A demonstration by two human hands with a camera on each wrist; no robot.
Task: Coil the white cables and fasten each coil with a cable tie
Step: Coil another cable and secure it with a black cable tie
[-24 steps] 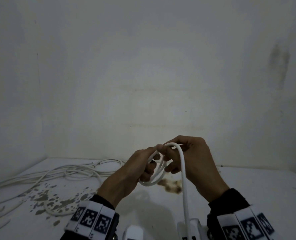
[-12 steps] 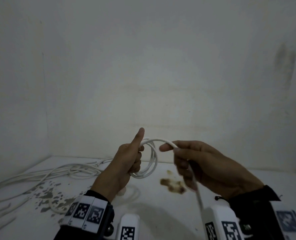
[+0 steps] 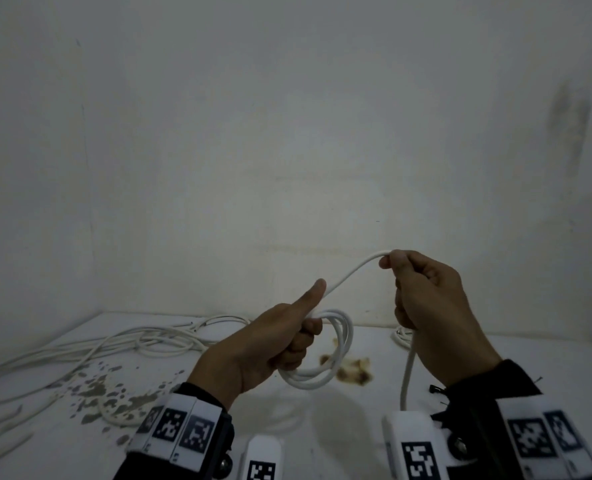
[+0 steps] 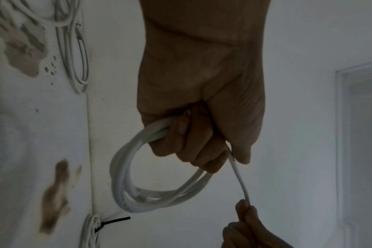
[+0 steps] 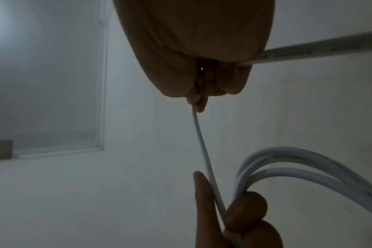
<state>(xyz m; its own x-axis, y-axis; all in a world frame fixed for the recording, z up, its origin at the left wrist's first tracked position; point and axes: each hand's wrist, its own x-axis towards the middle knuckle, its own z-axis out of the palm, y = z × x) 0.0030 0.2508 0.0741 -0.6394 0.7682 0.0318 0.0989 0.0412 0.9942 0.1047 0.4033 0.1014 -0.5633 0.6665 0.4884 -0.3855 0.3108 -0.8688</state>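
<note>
My left hand (image 3: 280, 336) grips a small coil of white cable (image 3: 336, 355), fingers curled round its loops and thumb stuck up; the left wrist view shows the coil (image 4: 134, 188) hanging below the fist. From the thumb a free strand (image 3: 351, 270) rises to my right hand (image 3: 422, 299), which holds it in curled fingers, up and to the right. Below that hand the cable (image 3: 408, 372) drops toward the table's near edge. The right wrist view shows the strand (image 5: 202, 144) running from my right fist down to the left thumb.
Loose white cables (image 3: 121, 344) sprawl over the stained white table (image 3: 374, 403) at the left. Behind my right hand lies another coil (image 3: 400, 336); the left wrist view shows a coil bound with a black cable tie (image 4: 113, 222). Walls close in at the back and left.
My right hand has drawn away up and to the right, pulling a length of cable out from the coil. The left hand has kept its grip on the coil, thumb raised.
</note>
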